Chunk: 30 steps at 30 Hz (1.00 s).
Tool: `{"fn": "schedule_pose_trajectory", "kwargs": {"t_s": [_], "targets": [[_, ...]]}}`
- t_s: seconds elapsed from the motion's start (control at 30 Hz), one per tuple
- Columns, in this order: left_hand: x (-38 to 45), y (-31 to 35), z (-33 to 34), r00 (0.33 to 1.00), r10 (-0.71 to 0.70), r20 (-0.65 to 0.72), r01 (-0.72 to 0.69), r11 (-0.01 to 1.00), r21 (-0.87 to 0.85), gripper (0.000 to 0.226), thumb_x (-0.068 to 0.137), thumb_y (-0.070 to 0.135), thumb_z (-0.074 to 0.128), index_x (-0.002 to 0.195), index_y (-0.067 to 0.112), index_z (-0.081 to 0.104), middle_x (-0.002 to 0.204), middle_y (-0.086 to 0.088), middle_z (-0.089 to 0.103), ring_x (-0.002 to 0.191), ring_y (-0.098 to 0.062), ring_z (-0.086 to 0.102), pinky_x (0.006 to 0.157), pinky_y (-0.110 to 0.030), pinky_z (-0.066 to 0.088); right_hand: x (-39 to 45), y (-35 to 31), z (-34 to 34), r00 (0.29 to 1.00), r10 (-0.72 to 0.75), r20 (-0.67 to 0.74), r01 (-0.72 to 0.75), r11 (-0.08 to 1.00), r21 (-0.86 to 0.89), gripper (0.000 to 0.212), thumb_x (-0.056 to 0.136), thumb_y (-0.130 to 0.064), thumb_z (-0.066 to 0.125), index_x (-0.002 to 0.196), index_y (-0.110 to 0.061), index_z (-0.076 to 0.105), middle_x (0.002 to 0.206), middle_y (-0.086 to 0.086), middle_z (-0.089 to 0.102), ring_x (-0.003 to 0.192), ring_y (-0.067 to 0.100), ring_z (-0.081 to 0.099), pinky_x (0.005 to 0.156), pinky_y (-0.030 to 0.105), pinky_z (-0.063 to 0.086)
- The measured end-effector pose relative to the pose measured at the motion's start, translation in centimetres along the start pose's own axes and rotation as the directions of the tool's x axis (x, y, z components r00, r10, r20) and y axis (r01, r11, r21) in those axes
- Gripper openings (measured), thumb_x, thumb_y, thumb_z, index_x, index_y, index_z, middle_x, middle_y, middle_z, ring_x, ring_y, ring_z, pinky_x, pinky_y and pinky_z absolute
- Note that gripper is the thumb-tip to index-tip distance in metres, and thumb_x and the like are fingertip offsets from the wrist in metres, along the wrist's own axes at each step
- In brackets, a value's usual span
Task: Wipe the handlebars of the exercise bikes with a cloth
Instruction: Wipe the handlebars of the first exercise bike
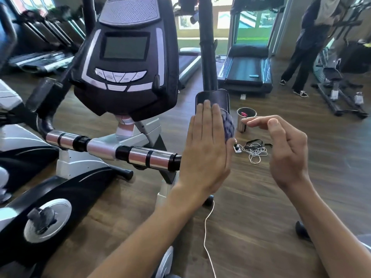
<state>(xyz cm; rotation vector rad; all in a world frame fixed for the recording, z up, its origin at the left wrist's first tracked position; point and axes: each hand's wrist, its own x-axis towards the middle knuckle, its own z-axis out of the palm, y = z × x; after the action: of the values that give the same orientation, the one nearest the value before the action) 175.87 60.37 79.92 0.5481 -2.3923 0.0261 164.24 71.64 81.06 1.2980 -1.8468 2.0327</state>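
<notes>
Against the upright handlebar, the flat-fingered left hand presses a soft, light cloth; right hand hovers loosely curled, holding nothing.

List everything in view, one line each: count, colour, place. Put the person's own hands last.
cloth: one, purple-grey, under the left hand against the handlebar's right end
handlebar: one, silver with black rings, centre-left
console: one, black and silver, top centre
treadmill: one, black, upper right
metal cup: one, silver, on the floor right of centre
cable: one, white, coiled on the floor
bystander: one, dark clothes, top right
left hand: fingers straight, pressing the cloth
right hand: loosely curled, holds nothing
</notes>
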Motion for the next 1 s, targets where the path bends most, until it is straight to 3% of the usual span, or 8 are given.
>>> {"fn": "schedule_pose_trajectory", "kwargs": {"t_s": [0.23,0.3,0.37,0.43,0.6,0.73,0.8,1.0], "targets": [[9.7,-1.4,0.3,0.986,-0.138,0.095,0.146,0.986,-0.085,0.067,0.106,0.04,0.025,0.158,-0.001,0.019,0.165,-0.022,0.021,0.155,-0.033,0.016,0.127,-0.042,0.011,0.2,0.2,-1.5,0.999,0.031,0.032,-0.032,0.999,0.009,0.04,0.105,-0.011,0.036,0.097,0.002,0.073,0.104,0.006,0.077,0.107,0.017,0.07,0.099,0.036,0.051],[11.4,-1.9,0.6,0.984,-0.149,0.097,0.155,0.986,-0.06,0.059,0.107,0.039,0.026,0.151,0.002,0.037,0.157,-0.021,0.038,0.148,-0.034,0.03,0.123,-0.044,0.022,-0.1,0.6,-2.6,0.998,0.054,0.036,-0.054,0.999,0.006,0.04,0.106,-0.013,0.036,0.097,-0.001,0.073,0.104,0.005,0.077,0.107,0.019,0.071,0.099,0.04,0.051],[11.2,-1.5,0.6,0.987,-0.157,-0.011,0.156,0.985,-0.077,0.049,0.104,0.038,0.028,0.128,0.008,0.059,0.134,-0.015,0.059,0.127,-0.033,0.051,0.108,-0.042,0.039,-0.6,1.0,-3.9,0.996,0.078,0.035,-0.078,0.997,0.005,0.04,0.105,-0.015,0.036,0.096,-0.004,0.074,0.103,0.003,0.077,0.106,0.019,0.071,0.096,0.043,0.052],[9.7,-0.6,0.4,0.98,-0.136,-0.146,0.122,0.988,-0.097,0.041,0.104,0.034,0.032,0.113,0.008,0.063,0.114,-0.012,0.063,0.106,-0.032,0.056,0.092,-0.039,0.041,-1.2,1.6,-5.3,0.994,0.105,0.033,-0.105,0.994,0.005,0.04,0.105,-0.018,0.036,0.095,-0.006,0.074,0.102,0.002,0.078,0.104,0.022,0.071,0.095,0.048,0.052],[5.7,2.9,0.5,0.952,-0.085,-0.294,0.056,0.993,-0.107,0.025,0.104,0.017,0.046,0.113,0.001,0.062,0.113,-0.017,0.06,0.103,-0.035,0.056,0.093,-0.042,0.045,-1.5,3.1,-8.2,0.987,0.157,0.037,-0.158,0.987,0.019,0.04,0.104,-0.022,0.037,0.091,-0.016,0.074,0.098,0.005,0.078,0.1,0.028,0.071,0.093,0.055,0.051],[4.1,7.2,1.6,0.931,-0.009,-0.366,-0.051,0.987,-0.154,0.017,0.102,0.017,0.056,0.098,0.004,0.067,0.097,-0.011,0.064,0.089,-0.031,0.057,0.08,-0.041,0.046,-0.8,4.0,-10.3,0.981,0.166,0.099,-0.164,0.986,-0.028,0.042,0.105,-0.022,0.037,0.092,-0.012,0.076,0.097,0.002,0.078,0.099,0.024,0.071,0.094,0.054,0.05],[4.2,8.9,3.2,0.949,0.023,-0.313,-0.088,0.977,-0.194,0.021,0.101,0.022,0.06,0.09,0.006,0.066,0.088,-0.01,0.063,0.083,-0.033,0.058,0.075,-0.045,0.048,-0.4,4.7,-11.6,0.972,0.186,0.141,-0.18,0.982,-0.056,0.042,0.105,-0.023,0.037,0.093,-0.013,0.076,0.097,0.0,0.078,0.1,0.022,0.07,0.095,0.052,0.05],[4.0,11.5,9.5,0.997,-0.044,-0.059,0.031,0.978,-0.208,0.03,0.098,0.033,0.058,0.079,0.011,0.063,0.077,-0.008,0.063,0.079,-0.035,0.061,0.072,-0.042,0.051,0.1,7.7,-16.2,0.903,0.311,0.297,-0.226,0.931,-0.287,0.041,0.099,-0.039,0.041,0.089,-0.021,0.076,0.087,-0.002,0.076,0.092,0.013,0.069,0.091,0.041,0.049]]}}
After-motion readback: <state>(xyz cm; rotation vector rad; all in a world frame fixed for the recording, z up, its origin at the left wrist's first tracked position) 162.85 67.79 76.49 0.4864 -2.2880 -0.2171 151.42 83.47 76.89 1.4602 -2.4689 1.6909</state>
